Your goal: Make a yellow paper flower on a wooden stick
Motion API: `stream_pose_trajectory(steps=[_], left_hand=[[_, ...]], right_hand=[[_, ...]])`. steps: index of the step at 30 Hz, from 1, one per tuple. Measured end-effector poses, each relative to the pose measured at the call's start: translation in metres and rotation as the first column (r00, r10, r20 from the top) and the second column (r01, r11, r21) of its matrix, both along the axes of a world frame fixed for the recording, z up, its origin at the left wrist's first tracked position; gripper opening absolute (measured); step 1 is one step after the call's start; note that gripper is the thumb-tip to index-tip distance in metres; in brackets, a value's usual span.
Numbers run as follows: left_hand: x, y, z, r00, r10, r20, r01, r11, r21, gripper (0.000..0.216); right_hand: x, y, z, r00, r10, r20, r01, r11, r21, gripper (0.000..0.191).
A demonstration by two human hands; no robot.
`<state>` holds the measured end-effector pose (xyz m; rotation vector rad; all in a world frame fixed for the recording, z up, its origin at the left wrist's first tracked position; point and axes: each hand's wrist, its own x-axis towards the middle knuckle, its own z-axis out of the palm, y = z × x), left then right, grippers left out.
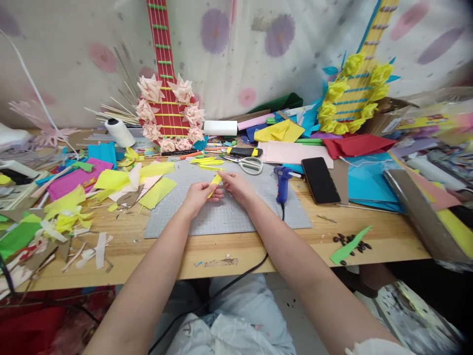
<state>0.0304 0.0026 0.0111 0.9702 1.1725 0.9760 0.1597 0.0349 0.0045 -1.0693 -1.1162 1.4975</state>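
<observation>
My left hand [198, 195] and my right hand [236, 186] meet over the grey cutting mat [225, 217]. Together they pinch a small yellow paper strip [215, 182], the left at its lower end, the right at its upper end. Both hands have their fingers closed on it. More yellow strips [207, 161] lie at the mat's far edge. White-handled scissors [248, 164] and a blue glue gun [283, 182] rest just right of my hands.
A black phone [320, 180] lies right of the glue gun. Coloured paper scraps [111, 180] cover the left of the wooden table. Two decorated paper guitars, red [166, 106] and yellow [354, 96], lean on the back wall. Dark seeds [349, 242] and a green strip lie front right.
</observation>
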Motion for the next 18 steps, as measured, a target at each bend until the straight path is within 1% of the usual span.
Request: stream_pose_trajectory(steps=[3,5,7,10,13,18], left_hand=[[-0.0014,0.0009,-0.0007,1.000,-0.001,0.010,0.001,1.000,0.003,0.020],[-0.0021,0.0006,-0.0003,0.999,-0.023,0.027,0.023,1.000,0.013,0.024],[-0.0021,0.0001,0.0001,0.999,-0.030,0.038,0.029,0.999,0.022,0.027],[-0.0006,0.0003,-0.0010,1.000,-0.011,-0.018,0.011,0.999,0.032,0.025],[0.0010,0.0015,-0.0033,0.995,0.003,-0.098,0.003,0.998,0.055,0.024],[-0.0007,0.0013,-0.0025,0.997,0.023,-0.076,-0.020,0.999,0.045,0.026]], right_hand=[[-0.0010,-0.0025,0.0001,0.998,-0.015,0.065,0.013,1.000,0.020,0.037],[-0.0014,-0.0031,0.0006,0.996,-0.042,0.073,0.040,0.999,0.034,0.035],[-0.0018,-0.0033,0.0010,0.996,-0.042,0.085,0.038,0.998,0.044,0.034],[-0.0029,-0.0034,0.0008,0.994,-0.040,0.100,0.035,0.998,0.049,0.034],[-0.0041,-0.0031,0.0001,0.993,-0.059,0.098,0.056,0.998,0.035,0.033],[-0.0018,-0.0002,-0.0006,0.993,-0.107,0.049,0.106,0.994,0.028,0.034]])
